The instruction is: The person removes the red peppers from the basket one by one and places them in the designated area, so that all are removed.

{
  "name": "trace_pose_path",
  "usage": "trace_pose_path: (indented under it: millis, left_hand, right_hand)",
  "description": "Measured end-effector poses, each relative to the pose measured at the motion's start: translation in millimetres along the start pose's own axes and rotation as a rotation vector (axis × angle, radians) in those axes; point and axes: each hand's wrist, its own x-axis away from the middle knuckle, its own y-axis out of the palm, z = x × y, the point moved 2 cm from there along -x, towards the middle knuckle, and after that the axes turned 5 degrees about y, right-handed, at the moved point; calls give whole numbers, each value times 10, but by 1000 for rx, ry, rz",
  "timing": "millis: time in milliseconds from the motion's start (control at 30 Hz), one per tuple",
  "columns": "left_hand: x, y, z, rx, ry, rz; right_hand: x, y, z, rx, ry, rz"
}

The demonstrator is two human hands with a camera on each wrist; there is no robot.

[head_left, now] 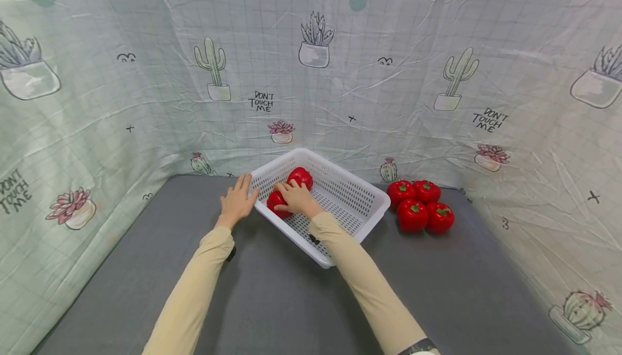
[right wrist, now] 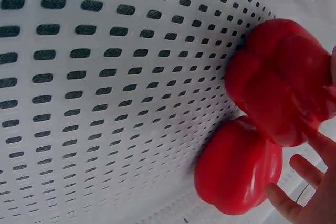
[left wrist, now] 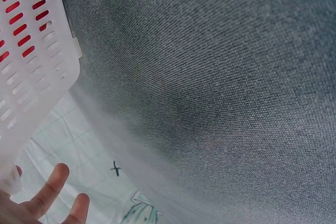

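A white perforated plastic basket (head_left: 350, 204) stands at an angle on the grey table, with two red bell peppers in its left end. My right hand (head_left: 297, 199) reaches inside and holds the nearer bell pepper (head_left: 275, 202), thumb and fingers about its side in the right wrist view. Right beside it is the other bell pepper (right wrist: 236, 169), close to my fingertips. At the basket's left corner, my left hand (head_left: 236, 202) touches the rim with its fingers extended. The left wrist view shows spread fingers (left wrist: 50, 190) near the basket's edge (left wrist: 65, 51).
To the right of the basket, several red bell peppers (head_left: 412, 216) sit grouped on the table (head_left: 272, 301). A pale curtain (head_left: 355, 85) with printed cacti and lettering hangs around the back and both sides.
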Motion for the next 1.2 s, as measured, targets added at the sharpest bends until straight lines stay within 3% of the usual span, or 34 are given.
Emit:
trace_pose_path:
  millis: [333, 833, 1200]
  left_hand:
    - [25, 24, -1, -1, -8, -1]
    - [20, 7, 1, -3, -13, 8]
    - [6, 13, 4, -10, -12, 7]
  right_hand:
    - [144, -30, -28, 101, -19, 3]
    - [132, -42, -36, -34, -42, -4]
    - [151, -51, -23, -52, -8, -27]
